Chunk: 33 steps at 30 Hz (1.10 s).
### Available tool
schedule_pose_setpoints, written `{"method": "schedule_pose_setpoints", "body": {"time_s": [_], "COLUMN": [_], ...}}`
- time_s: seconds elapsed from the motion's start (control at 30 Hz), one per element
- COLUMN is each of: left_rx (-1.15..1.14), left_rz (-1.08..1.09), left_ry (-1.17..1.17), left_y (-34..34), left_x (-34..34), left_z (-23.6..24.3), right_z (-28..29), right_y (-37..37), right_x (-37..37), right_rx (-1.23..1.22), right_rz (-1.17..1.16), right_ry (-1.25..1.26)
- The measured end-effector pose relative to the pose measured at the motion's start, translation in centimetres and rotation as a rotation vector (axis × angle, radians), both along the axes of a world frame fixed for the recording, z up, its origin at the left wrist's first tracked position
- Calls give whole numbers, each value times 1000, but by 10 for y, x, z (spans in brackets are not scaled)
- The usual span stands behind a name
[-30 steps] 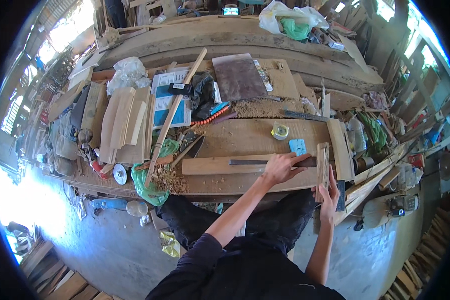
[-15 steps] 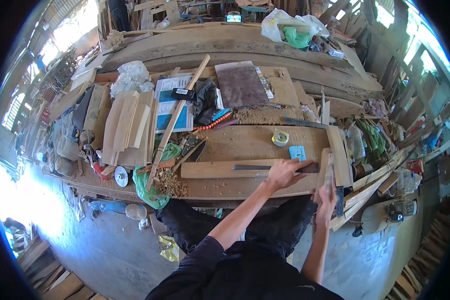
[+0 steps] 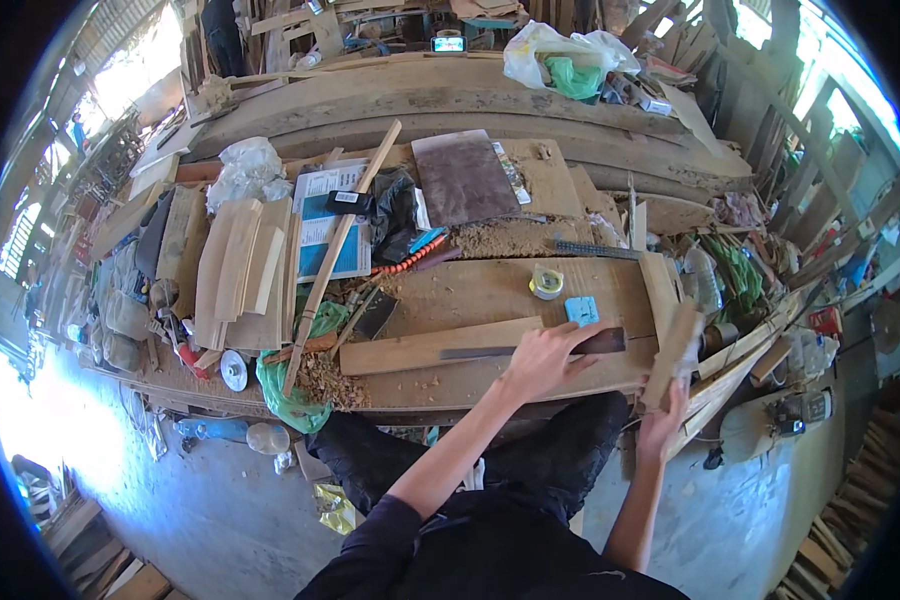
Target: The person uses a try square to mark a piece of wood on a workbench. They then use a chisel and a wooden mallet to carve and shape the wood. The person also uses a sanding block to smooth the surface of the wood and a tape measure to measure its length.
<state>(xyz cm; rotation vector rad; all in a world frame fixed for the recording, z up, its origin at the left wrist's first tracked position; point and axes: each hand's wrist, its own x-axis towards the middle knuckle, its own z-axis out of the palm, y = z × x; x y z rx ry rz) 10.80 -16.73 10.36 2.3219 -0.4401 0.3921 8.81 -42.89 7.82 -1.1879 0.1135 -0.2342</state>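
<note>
A chisel point(image 3: 485, 352) with a long grey blade and a dark handle lies nearly flat, its blade pointing left over a light wooden board point(image 3: 400, 352). My left hand point(image 3: 535, 365) is closed on it near the handle. Off to the right, my right hand point(image 3: 662, 425) grips a wooden block point(image 3: 673, 355), which stands up from my fingers, tilted and blurred, apart from the chisel's handle end. Just beyond my left hand are a light-blue square object point(image 3: 581, 310) and a tape measure point(image 3: 546, 283).
Curved wooden pieces point(image 3: 233, 262) are stacked at the left, with a grinder disc point(image 3: 233, 371) near the edge. A long wooden strip point(image 3: 340, 255) crosses a blue-and-white sheet. Shavings point(image 3: 335, 388) and a green bag point(image 3: 292, 398) lie at the near left. Another board point(image 3: 660, 290) stands right.
My right hand and the wooden block have shifted slightly right, and the block tilts more. The board under the chisel now lies at a steeper slant. The whole view has shifted a little.
</note>
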Motion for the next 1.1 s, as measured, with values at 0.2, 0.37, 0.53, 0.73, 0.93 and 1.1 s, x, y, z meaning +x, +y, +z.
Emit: {"method": "schedule_pose_setpoints", "body": {"time_s": [0.2, 0.37, 0.53, 0.73, 0.93, 1.1], "left_rx": [332, 357, 301, 227, 103, -2], "left_rz": [199, 317, 223, 57, 38, -10], "left_ry": [391, 429, 543, 308, 175, 87], "left_y": [61, 96, 64, 18, 16, 9], "left_x": [-19, -20, -5, -5, -8, -2], "left_z": [8, -59, -66, -48, -10, -21], "right_z": [-28, -37, -44, -38, -15, 1], "right_y": [-25, 1, 22, 41, 41, 13], "right_x": [0, -18, -29, -29, -21, -1], "right_rx": [84, 39, 31, -59, -128, -366], "right_rz": [-94, 27, 82, 160, 144, 110], "right_ry": [41, 76, 92, 51, 19, -117]}}
